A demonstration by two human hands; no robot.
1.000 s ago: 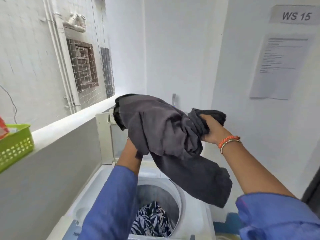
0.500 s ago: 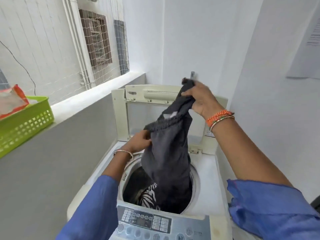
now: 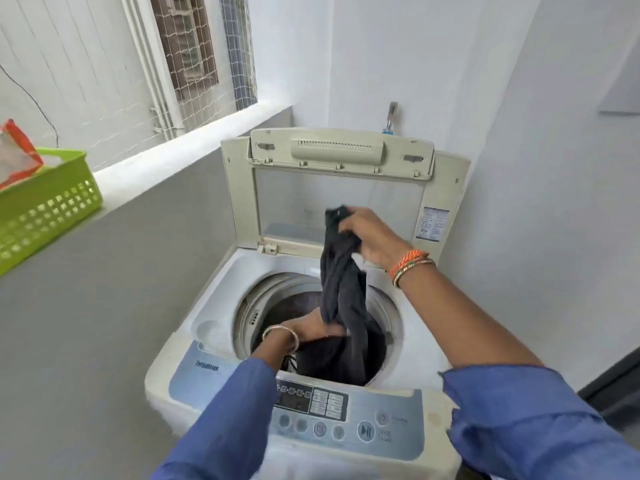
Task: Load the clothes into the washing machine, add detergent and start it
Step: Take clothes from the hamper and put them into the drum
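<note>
To the left of the washing machine (image 3: 221, 306), a green basket (image 3: 45, 209) is seen on the ledge. Inside the machine's drum opening, the left hand (image 3: 311, 329) is curled round the lower part of the dark garment (image 3: 341, 292). Above the opening, the garment's top end is pinched in the right hand (image 3: 367, 237), its bulk already hanging into the drum. If released carelessly, the cloth could be left draped over the drum rim and caught under the raised lid (image 3: 341, 188). On the control panel (image 3: 346, 410), a brand word and "START" are seen only blurred; the lid's sticker cannot be read.
</note>
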